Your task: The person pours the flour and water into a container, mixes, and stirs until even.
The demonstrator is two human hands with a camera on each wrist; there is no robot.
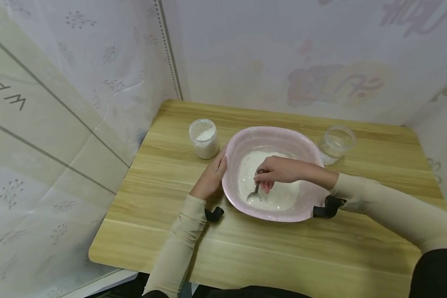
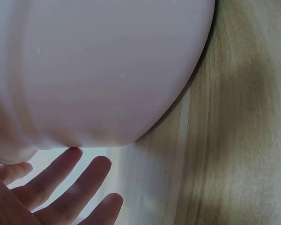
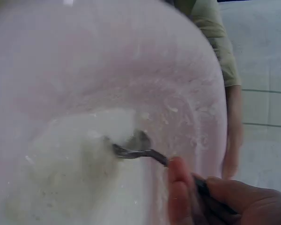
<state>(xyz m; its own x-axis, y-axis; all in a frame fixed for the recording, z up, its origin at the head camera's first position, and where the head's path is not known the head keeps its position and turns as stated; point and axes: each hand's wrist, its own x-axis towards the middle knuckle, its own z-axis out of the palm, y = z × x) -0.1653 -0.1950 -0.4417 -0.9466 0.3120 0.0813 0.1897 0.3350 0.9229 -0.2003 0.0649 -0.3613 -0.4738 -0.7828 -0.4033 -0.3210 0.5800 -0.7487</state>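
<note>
A pink plastic basin [image 1: 272, 131] stands on the wooden table, holding a white, wet-looking mixture [image 1: 283, 198]. My right hand [image 1: 281, 169] reaches over the basin and grips a metal spoon [image 1: 256, 191] by its handle, the bowl of the spoon down at the mixture. In the right wrist view the spoon [image 3: 131, 152] is blurred against the white mixture. My left hand [image 1: 211, 176] rests against the basin's left side with its fingers extended. Seen from the left wrist, those fingers [image 2: 77, 187] are spread, with tips right at the outer wall.
A clear jar of white powder [image 1: 205, 142] stands behind my left hand. Another clear jar [image 1: 337, 142] sits behind the basin's right side. The wooden table [image 1: 152, 198] meets patterned wall coverings [image 1: 246, 62] at the back.
</note>
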